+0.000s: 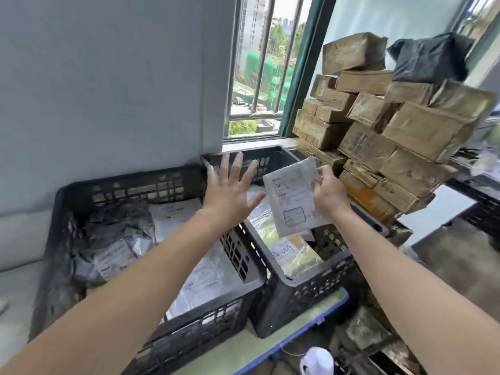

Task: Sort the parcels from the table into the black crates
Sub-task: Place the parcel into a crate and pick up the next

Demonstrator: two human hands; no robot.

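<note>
Parcel: flat white mailer [293, 196] with a printed label facing you; you held it tilted above the right crate [311, 288], its lower edge just over the packets already lying inside.
Right hand: your right hand [328, 189] pinched the mailer at its right edge, thumb on the face and fingers curled behind.
Left hand: your left hand [230, 185] was spread wide with straight fingers and held nothing; it hovered where the two crates met, close to the mailer's left edge, apparently not touching it.
Handling: the mailer looked light, thin and limp, with a plastic skin that was probably slick; nothing about it suggested fragile contents.
Hold: a one-edge pinch seemed enough, and a pinch nearer the middle of the edge would have kept it from drooping.
Left crate: the left crate [130, 182] stood against the right one and held a grey wrapped parcel [116, 234] and pale flat packets.
Table: both crates sat on the green table [270, 345].
Stack: brown boxes [378, 125] were piled beside the right crate, with a black bag [430, 58] on top, before the window [259, 63].
</note>
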